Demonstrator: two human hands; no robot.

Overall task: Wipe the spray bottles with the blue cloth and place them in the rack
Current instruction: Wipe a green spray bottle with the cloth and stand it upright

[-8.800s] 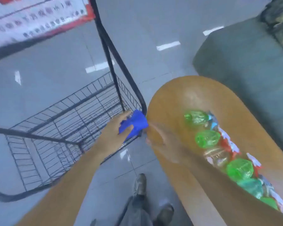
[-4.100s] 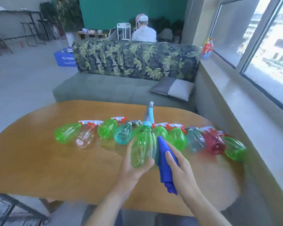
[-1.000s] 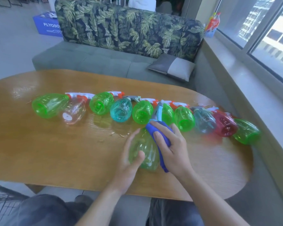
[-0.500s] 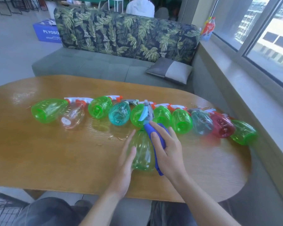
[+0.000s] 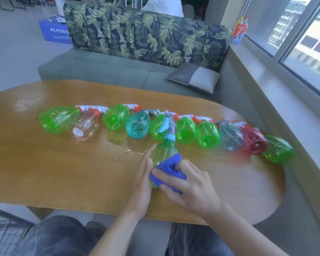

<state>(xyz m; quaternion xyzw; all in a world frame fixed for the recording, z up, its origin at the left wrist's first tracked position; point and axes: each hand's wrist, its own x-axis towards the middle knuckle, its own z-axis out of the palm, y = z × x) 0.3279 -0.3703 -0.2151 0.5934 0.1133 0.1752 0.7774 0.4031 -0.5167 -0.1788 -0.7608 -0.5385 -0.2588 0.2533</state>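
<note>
Since half a second earlier, the blue cloth (image 5: 167, 168) had slid from the bottle's shoulder down to its lower body, toward the near edge of the counter (image 5: 63, 172), and the right hand had followed it.

On the left, the left hand (image 5: 143, 182) lay flat along the left side of the green spray bottle (image 5: 163, 150), fingers straight and pressed against the plastic, bracing it but not wrapped round it. That grip was spread, not pinching. The bottle lay on the counter with its grey-and-blue nozzle pointing far, toward the row of other bottles (image 5: 116, 117) lying across the counter just beyond it. To the right, the right hand (image 5: 190, 185) had its fingers curled over the bunched cloth, gripping it and pressing it down onto the bottle's near end; its wrist came in from the near right.

To do the wiping well, the bracing hand would probably need to roll the bottle so the cloth reached the underside too, since a smooth round bottle could easily skid sideways under pressure. Only a corner of the wire rack (image 5: 6, 235) showed at the near left, so the carry was still to come.
</note>
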